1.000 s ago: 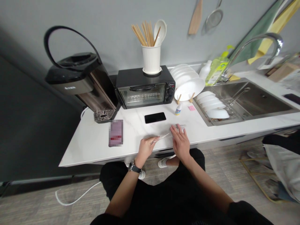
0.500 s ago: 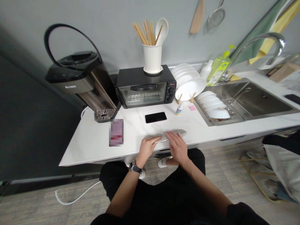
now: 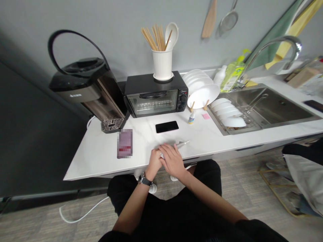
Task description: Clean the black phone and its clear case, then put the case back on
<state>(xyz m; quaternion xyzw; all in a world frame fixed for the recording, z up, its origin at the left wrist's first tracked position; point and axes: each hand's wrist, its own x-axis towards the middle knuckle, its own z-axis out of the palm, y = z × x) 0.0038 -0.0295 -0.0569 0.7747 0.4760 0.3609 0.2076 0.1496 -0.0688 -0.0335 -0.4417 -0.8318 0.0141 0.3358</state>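
My left hand (image 3: pixel 154 162) and my right hand (image 3: pixel 172 160) meet over the counter's front edge. A thin, pale grey thing (image 3: pixel 182 144) with a narrow pointed end sticks out to the right beyond my right fingers; its kind is not clear. A bit of white also shows between the hands. My right fingers lie pressed together over my left fingers, which are mostly hidden. Both hands are closed around the thin thing. Behind them a black phone (image 3: pixel 167 127) lies flat, and a small white bottle (image 3: pixel 191 117) stands farther right.
A blurred purple item (image 3: pixel 124 144) lies left, before a black water dispenser (image 3: pixel 88 87). A toaster oven (image 3: pixel 156 97) carries a utensil cup (image 3: pixel 163 64). Racked plates (image 3: pixel 204 95), a pink slip (image 3: pixel 206 116) and a sink (image 3: pixel 277 99) with bowls (image 3: pixel 234 121) are right.
My right hand has slid left and now overlaps my left hand. The thin grey thing looked broader before; now only a slim pointed end shows.
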